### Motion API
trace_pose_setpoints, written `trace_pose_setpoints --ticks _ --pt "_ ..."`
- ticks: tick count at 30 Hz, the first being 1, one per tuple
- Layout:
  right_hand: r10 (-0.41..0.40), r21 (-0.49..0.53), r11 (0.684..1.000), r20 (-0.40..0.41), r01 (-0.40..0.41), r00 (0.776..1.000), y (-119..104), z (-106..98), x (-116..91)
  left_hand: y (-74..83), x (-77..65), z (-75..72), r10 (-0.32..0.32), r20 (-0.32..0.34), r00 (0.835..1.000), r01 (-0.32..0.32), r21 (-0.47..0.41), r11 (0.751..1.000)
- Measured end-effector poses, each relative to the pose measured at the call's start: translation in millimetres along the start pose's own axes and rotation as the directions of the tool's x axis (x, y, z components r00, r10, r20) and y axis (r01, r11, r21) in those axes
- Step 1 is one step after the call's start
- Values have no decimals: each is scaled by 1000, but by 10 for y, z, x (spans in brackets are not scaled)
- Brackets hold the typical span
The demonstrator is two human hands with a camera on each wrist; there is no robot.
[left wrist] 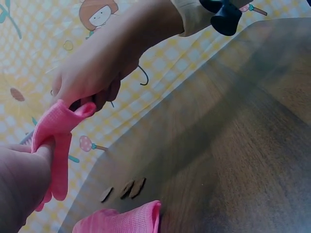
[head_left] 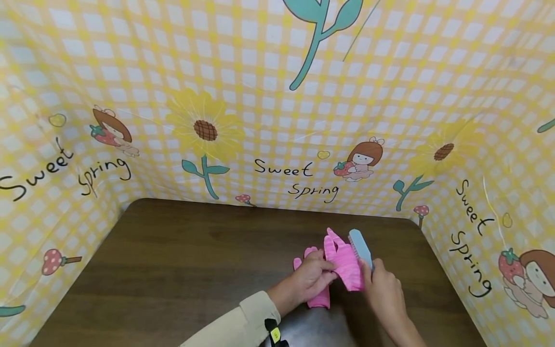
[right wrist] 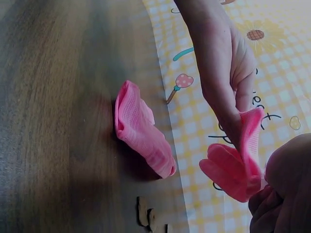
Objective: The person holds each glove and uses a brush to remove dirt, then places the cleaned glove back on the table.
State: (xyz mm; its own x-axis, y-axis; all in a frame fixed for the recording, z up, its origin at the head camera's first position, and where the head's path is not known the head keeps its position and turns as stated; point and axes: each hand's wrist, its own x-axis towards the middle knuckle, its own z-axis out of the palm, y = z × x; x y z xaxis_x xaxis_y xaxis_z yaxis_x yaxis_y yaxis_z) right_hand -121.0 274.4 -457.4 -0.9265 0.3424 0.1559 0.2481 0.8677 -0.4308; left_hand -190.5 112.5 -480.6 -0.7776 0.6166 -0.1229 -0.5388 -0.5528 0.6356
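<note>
Near the table's right half, my left hand [head_left: 309, 277] pinches a pink knit glove [head_left: 348, 267] between thumb and fingers, holding it up with its glove fingers pointing away. My right hand [head_left: 386, 289] grips a light blue brush [head_left: 361, 245], its bristles against the right side of that glove. The right wrist view shows the held glove [right wrist: 233, 172] stretched between both hands, with the brush hidden there. A second pink glove [head_left: 319, 300] lies on the table beneath my left hand; its cuff opening shows in the right wrist view.
Several small flat brown pieces [left wrist: 132, 188] lie on the dark wood table [head_left: 173, 270], close to the lying glove. Yellow checked cloth [head_left: 269, 120] with printed flowers and lettering walls the table at the back and both sides.
</note>
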Motion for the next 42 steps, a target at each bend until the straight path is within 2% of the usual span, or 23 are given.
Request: trace_pose_setpoints --ticks 6,9,13,17,20,22,27,37,42 --pt "2 16 1000 -43 -1 999 -39 -15 63 9 -8 -28 29 -46 999 -27 29 999" --pt "2 31 1000 -59 0 998 -58 -59 76 30 -10 -41 59 -45 997 -57 38 998" --pt "-91 65 994 1 91 996 -183 -72 -13 97 -16 -67 89 -28 996 -88 39 995" --pt "-199 60 979 62 196 978 -308 -18 -141 171 -12 -63 93 14 996 -94 35 995" --pt "-237 5 971 13 237 971 -321 11 -177 203 -16 -48 78 19 997 -79 58 995" --pt "-252 -29 968 -41 251 967 -297 15 -171 209 -32 -36 62 -6 998 -62 86 994" --pt "-224 -54 974 -79 221 971 -210 1 -123 190 -80 -16 34 -52 998 -29 106 994" --pt "-113 -32 993 -36 112 993 -117 -41 -17 146 -85 12 48 -50 998 -44 85 995" --pt "-80 -3 997 -38 80 996 -97 -54 46 156 -85 29 58 -49 997 -54 87 995"
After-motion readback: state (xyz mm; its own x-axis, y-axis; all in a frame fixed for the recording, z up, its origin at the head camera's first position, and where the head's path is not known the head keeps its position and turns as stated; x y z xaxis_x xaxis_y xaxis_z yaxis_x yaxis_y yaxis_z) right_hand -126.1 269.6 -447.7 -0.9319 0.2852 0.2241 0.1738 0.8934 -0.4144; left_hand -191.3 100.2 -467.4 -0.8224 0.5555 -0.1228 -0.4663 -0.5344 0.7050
